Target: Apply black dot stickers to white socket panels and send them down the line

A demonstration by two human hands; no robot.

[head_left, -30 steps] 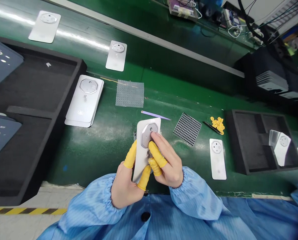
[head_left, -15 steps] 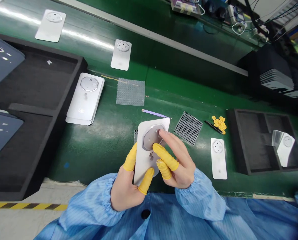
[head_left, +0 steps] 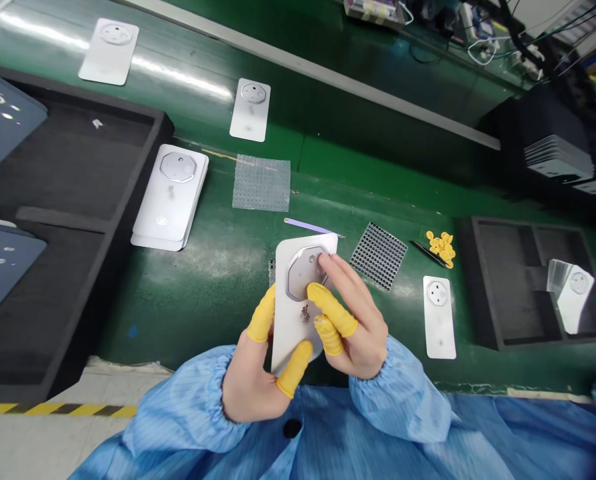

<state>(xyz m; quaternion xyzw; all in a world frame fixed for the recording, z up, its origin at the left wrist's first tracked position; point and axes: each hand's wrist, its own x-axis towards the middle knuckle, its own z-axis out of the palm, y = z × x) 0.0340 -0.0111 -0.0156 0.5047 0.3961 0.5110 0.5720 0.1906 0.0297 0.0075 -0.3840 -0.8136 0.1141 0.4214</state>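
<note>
A white phone back cover (head_left: 291,320) with an octagonal camera ring (head_left: 305,273) and dark lettering is held up, tilted, above the bench. My left hand (head_left: 261,373) is closed around its lower part, yellow finger cots on thumb and finger. My right hand (head_left: 355,327) is bent over the right side. A yellow-cotted fingertip and a bare fingertip touch the ring area; the cotted thumb is tucked below. Whether anything small lies under those fingertips, I cannot tell. Behind the cover lie a purple stick tool (head_left: 308,226) and a sheet of black dots (head_left: 379,256).
Stacked white covers (head_left: 165,200) lie beside a black foam tray (head_left: 143,160) on the left. Single covers (head_left: 251,110) lie farther back and at right (head_left: 439,317). Bubble wrap (head_left: 261,183), black tweezers (head_left: 428,253), yellow finger cots (head_left: 441,248) and another tray (head_left: 488,287) are around.
The cover has turned slightly, its face more toward me. My right fingertips have shifted slightly on the camera ring. The view has swung a little, and both hands stay on the cover.
</note>
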